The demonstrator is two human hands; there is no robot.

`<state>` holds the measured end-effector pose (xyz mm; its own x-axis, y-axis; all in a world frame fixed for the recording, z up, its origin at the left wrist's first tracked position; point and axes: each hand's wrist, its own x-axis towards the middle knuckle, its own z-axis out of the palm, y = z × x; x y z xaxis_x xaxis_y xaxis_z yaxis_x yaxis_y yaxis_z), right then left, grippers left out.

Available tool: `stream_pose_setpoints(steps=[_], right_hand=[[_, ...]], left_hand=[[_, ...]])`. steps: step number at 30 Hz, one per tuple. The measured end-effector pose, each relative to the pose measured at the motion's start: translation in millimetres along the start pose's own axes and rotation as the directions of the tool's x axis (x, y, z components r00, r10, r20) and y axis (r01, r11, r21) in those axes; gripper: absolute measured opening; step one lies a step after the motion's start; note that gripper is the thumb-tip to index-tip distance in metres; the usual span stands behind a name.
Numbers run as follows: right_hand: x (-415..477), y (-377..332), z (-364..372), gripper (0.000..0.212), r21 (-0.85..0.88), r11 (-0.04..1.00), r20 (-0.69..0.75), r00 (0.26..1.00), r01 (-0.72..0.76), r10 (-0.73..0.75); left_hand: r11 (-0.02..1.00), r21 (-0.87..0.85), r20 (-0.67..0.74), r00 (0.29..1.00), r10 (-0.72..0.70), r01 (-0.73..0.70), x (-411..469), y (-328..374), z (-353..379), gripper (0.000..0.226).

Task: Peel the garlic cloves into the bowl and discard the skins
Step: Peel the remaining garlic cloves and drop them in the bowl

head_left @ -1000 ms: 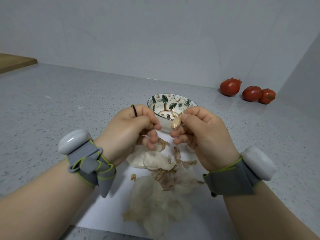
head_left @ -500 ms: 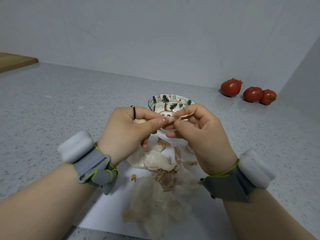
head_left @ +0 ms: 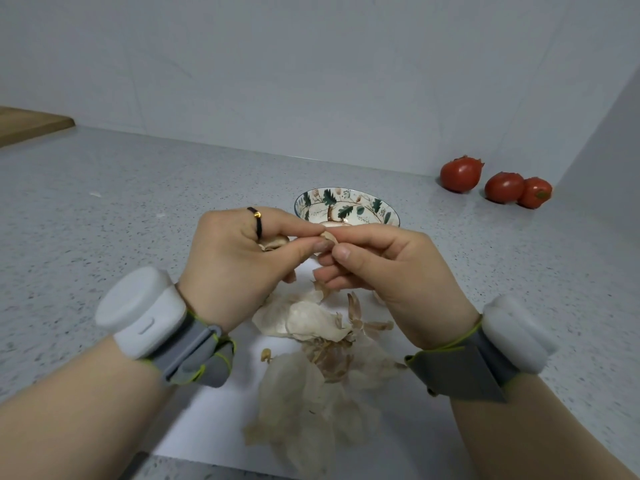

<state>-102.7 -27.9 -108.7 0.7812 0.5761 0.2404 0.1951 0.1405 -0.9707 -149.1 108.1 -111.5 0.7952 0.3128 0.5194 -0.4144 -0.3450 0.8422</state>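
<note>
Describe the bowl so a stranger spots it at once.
Start on the grey speckled counter, just beyond the left hand and right hand. The bowl stands there, its inside painted with green leaves; the tomatoes to its right are plain red.

White wrist pods (head_left: 138, 306), grey straps (head_left: 188, 348), black ring (head_left: 258, 224)

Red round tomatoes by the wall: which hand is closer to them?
Right. The right hand sits left of the red tomatoes, nearer the camera; the left hand is even farther left.
</note>
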Motion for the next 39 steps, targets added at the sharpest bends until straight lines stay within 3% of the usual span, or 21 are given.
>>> stream_pose_setpoints(steps=[11,19,24,30,36,39], right_hand=[[1,3,0,0.027,-0.108,0.993,-0.015,0.999,0.049,-0.051],[1,7,1,0.027,-0.147,0.988,-0.018,0.998,0.049,-0.052],[1,6,1,0.025,-0.108,0.994,-0.013,1.000,0.022,-0.023],[1,4,0,0.023,0.003,0.992,0.131,0.984,-0.125,0.123],[3,5,-2,0.020,0.029,0.997,0.078,0.995,-0.072,0.069],[3,4,-2,0.020,-0.011,0.999,0.066,0.997,-0.042,0.043]], left_hand=[[0.999,0.027,0.035,0.999,-0.040,0.039,4,-5,-1,0.029],[0.986,0.160,0.126,0.992,0.022,-0.042,5,-7,-2,0.030],[0.985,0.156,0.166,0.985,0.042,-0.068,6,-11,-2,0.030],[0.962,0.236,0.251,0.965,0.075,-0.136,7,-8,-4,0.012],[0.962,0.222,0.270,0.958,0.094,-0.157,6,-9,-3,0.014],[0.977,0.179,0.262,0.963,0.067,-0.117,6,-11,-2,0.026]])
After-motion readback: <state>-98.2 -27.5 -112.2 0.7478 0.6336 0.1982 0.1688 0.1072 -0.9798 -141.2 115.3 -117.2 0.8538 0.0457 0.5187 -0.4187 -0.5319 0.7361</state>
